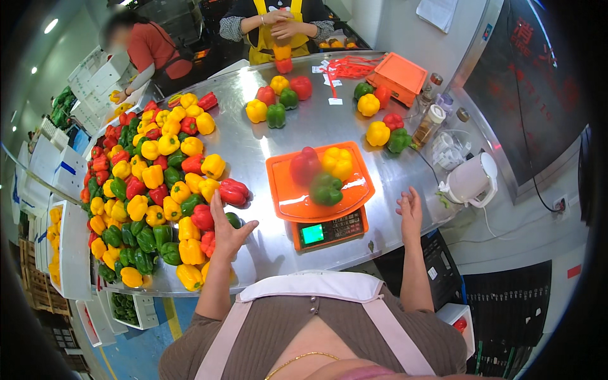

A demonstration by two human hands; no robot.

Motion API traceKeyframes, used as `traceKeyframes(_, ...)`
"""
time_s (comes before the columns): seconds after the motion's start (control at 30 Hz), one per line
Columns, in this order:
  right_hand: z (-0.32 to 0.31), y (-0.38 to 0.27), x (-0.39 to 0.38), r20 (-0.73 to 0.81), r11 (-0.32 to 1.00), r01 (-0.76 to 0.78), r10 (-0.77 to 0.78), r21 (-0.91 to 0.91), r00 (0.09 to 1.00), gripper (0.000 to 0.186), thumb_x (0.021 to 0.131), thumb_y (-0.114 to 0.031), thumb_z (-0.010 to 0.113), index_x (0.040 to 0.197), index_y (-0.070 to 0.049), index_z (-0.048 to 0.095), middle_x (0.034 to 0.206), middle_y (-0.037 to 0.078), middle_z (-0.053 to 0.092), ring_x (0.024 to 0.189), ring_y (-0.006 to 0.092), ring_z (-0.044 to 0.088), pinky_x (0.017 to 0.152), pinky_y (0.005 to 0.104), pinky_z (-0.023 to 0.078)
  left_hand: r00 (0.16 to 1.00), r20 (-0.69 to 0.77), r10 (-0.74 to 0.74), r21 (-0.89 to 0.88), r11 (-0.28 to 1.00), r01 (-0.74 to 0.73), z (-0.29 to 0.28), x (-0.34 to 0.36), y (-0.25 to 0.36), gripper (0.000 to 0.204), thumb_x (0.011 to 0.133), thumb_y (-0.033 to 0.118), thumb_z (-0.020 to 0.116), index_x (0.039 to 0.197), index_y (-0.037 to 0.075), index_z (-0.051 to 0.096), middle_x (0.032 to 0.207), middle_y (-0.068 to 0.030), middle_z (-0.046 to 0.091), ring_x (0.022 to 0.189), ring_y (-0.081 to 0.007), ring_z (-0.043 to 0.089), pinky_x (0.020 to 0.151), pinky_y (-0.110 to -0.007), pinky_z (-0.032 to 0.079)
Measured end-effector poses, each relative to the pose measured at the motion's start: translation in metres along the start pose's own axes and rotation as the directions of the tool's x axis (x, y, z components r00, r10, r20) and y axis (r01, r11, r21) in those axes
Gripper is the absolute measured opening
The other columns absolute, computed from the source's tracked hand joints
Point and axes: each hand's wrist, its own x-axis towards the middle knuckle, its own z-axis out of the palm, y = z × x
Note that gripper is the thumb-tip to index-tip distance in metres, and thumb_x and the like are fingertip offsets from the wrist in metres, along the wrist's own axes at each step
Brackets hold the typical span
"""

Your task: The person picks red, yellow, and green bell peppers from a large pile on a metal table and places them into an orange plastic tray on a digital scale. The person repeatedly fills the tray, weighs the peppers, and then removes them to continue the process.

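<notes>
Head view is showing the left hand (pixel 229 229) resting spread at the near edge of the pepper pile (pixel 149 190) on the steel table (pixel 266 158), while the right hand (pixel 410 208) is hovering open beside the orange scale (pixel 324 228), whose tray is carrying three peppers (pixel 322 172).

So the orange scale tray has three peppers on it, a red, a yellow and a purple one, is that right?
Not quite. The head view shows the orange scale tray holding a red pepper, a yellow pepper and a green pepper, not a purple one. The count of three is right.
</notes>
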Motion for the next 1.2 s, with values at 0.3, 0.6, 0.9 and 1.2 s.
traceKeyframes(0.3,0.026,-0.061,0.025,0.324,0.94,0.12,-0.011,-0.32,0.946,0.098,0.079,-0.018,0.082,0.159,-0.014,0.024,0.154,0.018,0.037,0.13,0.0307,0.052,0.1,0.0419,0.05,0.966,0.213,0.149,-0.049,0.989,-0.142,0.025,0.019,0.04,0.144,0.056,0.04,0.096,0.16,0.008,0.002,0.163,-0.0255,0.009,0.151,-0.0409,0.016,0.122,-0.047,0.02)
traceKeyframes(0.6,0.114,-0.078,0.103,0.855,0.667,0.691,-0.157,-0.277,0.495,0.113,0.066,-0.026,0.089,0.158,-0.018,0.024,0.158,0.026,0.021,0.143,0.0474,0.032,0.116,0.0474,0.038,0.877,0.42,0.232,0.022,0.964,-0.265,0.113,0.063,0.084,0.147,0.054,0.042,0.097,0.158,0.002,0.0,0.158,-0.0309,0.017,0.146,-0.0476,0.025,0.12,-0.052,0.027)
traceKeyframes(0.9,0.136,-0.059,0.114,0.8,0.798,0.581,-0.239,-0.162,0.551,0.09,0.07,-0.011,0.082,0.149,-0.016,0.039,0.141,0.024,0.037,0.127,0.0454,0.048,0.105,0.0469,0.046,0.932,0.274,0.238,-0.072,0.971,-0.227,0.124,0.072,0.096,0.135,0.058,0.027,0.095,0.158,0.003,0.008,0.152,-0.0255,0.029,0.142,-0.0426,0.032,0.117,-0.049,0.032)
traceKeyframes(1.2,0.172,-0.069,0.268,0.612,0.672,0.726,-0.516,-0.146,0.6,0.081,0.071,-0.01,0.081,0.144,-0.012,0.046,0.134,0.018,0.049,0.125,0.0388,0.051,0.105,0.0423,0.044,0.824,0.28,0.493,-0.051,0.864,-0.5,0.18,0.257,0.108,0.134,0.059,0.032,0.095,0.159,0.01,0.009,0.153,-0.027,0.028,0.143,-0.0465,0.03,0.117,-0.05,0.032)
